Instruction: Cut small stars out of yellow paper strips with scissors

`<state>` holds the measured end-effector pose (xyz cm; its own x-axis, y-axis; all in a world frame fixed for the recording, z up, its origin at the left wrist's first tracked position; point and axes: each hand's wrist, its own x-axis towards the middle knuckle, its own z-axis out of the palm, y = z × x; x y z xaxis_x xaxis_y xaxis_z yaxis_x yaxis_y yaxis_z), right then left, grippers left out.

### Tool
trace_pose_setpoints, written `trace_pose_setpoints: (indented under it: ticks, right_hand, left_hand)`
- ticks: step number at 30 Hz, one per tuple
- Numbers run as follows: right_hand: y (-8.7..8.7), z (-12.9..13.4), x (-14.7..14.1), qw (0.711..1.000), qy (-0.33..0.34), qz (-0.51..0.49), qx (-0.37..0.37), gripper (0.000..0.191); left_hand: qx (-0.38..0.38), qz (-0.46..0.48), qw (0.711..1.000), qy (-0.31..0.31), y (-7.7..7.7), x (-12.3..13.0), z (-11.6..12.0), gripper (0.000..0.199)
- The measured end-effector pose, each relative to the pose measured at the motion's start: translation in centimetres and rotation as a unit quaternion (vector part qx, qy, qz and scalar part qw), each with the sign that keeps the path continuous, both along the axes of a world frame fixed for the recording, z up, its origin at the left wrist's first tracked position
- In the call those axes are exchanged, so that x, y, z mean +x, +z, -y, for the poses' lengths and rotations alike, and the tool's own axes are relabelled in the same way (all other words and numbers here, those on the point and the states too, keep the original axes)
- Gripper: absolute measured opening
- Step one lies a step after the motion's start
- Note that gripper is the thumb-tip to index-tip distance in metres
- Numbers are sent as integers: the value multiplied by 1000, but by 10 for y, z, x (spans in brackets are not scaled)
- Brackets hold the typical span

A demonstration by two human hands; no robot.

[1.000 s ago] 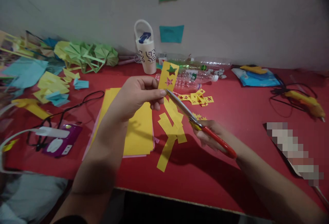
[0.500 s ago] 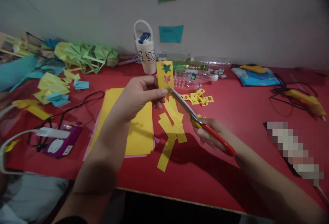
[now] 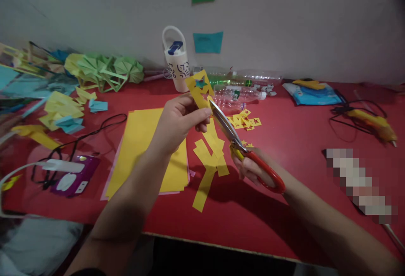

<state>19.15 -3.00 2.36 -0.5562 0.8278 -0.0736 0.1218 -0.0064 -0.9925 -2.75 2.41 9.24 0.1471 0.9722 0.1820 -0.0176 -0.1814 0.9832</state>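
My left hand (image 3: 183, 122) pinches a yellow paper strip (image 3: 193, 86) between thumb and fingers, held up over the table. Star-shaped holes run along the strip, which tilts to the left. My right hand (image 3: 251, 168) grips red-handled scissors (image 3: 265, 172), their blades pointing up and left, with the tips at the strip's right edge near my left thumb. Below lie several plain yellow paper strips (image 3: 205, 187) in an overlapping heap. Behind the scissors sit small yellow squares with star holes (image 3: 245, 120) and a few loose yellow stars (image 3: 248, 144).
Left of the strips lies a stack of yellow sheets (image 3: 142, 141). A white tumbler (image 3: 176, 69) and clear plastic bottles (image 3: 234, 94) stand or lie along the wall. Folded paper (image 3: 104, 71), a purple box (image 3: 76, 177) and cables are left; a yellow glue gun (image 3: 373, 124) is right.
The strip in my left hand has tipped to the left. The scissors have turned slightly steeper, their tips a little higher. The camera view has shifted slightly.
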Motion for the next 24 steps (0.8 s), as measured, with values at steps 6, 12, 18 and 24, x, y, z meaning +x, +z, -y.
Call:
trace_pose_setpoints:
  ticks: [6, 12, 18, 24]
  right_hand:
    - [-4, -2, 2, 1000, -5, 15, -17, 48]
    - [11, -3, 1, 999, -6, 41, -2, 46]
    - [15, -2, -2, 999, -14, 49, -5, 52]
    - [14, -3, -1, 999, -15, 41, -10, 53]
  left_hand:
    - [-6, 6, 1000, 10, 0, 0, -1, 6]
    - [-21, -4, 1000, 9, 2, -4, -3, 6]
    - [-18, -2, 1000, -1, 1, -6, -4, 6]
    - [-30, 1, 1000, 4, 3, -4, -4, 5]
